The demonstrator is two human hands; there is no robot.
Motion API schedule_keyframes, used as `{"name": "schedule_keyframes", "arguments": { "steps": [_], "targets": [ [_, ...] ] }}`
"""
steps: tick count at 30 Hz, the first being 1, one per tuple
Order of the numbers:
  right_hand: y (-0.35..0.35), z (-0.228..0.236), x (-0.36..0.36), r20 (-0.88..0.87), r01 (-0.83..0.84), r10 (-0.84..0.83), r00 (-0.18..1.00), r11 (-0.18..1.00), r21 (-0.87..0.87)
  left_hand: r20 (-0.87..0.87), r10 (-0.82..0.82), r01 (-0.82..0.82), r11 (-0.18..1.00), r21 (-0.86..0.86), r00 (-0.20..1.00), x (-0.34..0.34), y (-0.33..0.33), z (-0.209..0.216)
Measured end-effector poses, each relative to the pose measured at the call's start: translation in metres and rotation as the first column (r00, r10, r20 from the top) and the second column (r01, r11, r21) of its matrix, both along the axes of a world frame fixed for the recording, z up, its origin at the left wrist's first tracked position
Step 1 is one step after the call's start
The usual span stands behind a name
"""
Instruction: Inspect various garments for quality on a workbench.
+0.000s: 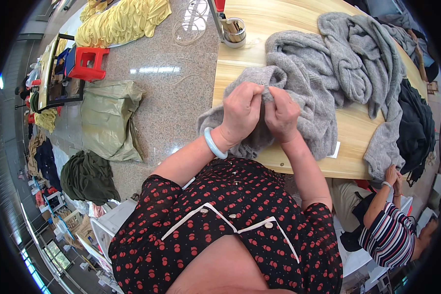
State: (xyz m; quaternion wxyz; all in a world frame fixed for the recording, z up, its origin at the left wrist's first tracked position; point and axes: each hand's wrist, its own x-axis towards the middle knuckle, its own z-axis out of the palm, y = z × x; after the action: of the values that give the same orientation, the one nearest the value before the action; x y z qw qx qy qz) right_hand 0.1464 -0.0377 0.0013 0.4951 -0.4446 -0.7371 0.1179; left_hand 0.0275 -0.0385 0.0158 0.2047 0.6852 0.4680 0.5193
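I set my clock on the spot where the fingertips meet. At eight o'clock, part of the grey knit garment slumps past the edge of the wooden table. The left forearm reaches in from seven, a pale bracelet at its wrist; the left hand is curled, back up, thumb and forefinger pinching the knit. Just beside it, the right hand comes up from five, fingers folded, its thumb and forefinger pinching the same small stretch, the tips nearly touching.

The relation I'd weigh most: the garment's bulk spreads from one to four o'clock, so the right hand is nearer it. It is too crumpled for me to read a long axis. Farther toward two lies another grey knit heap; well apart at four, a co-worker's hands hold grey knit fabric.
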Motion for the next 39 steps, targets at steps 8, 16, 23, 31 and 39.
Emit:
{"name": "schedule_keyframes", "arguments": {
  "steps": [8,16,23,31,39],
  "targets": [
    [-0.001,0.001,0.004,-0.104,-0.062,0.051,0.993,0.992,-0.108,0.623,0.08,0.395,0.709,-0.584,0.778,-0.013,-0.003,0.006],
    [0.006,0.011,0.024,0.075,-0.213,0.23,0.97,0.958,-0.192,0.29,-0.21,0.353,0.676,-0.647,0.934,-0.032,0.015,0.019],
    [0.014,0.008,0.019,0.171,-0.143,0.17,0.971,0.977,-0.16,-0.056,-0.089,0.065,0.942,-0.33,0.995,-0.013,0.013,0.013],
    [0.017,0.005,0.011,-0.023,-0.127,0.126,0.992,0.943,-0.306,0.122,-0.106,0.154,0.848,-0.507,0.987,-0.021,0.023,0.014],
    [0.027,0.011,0.02,0.187,-0.193,0.199,0.962,0.98,-0.051,0.244,-0.357,0.421,0.595,-0.685,0.901,-0.038,0.05,0.031]
  ]
}}
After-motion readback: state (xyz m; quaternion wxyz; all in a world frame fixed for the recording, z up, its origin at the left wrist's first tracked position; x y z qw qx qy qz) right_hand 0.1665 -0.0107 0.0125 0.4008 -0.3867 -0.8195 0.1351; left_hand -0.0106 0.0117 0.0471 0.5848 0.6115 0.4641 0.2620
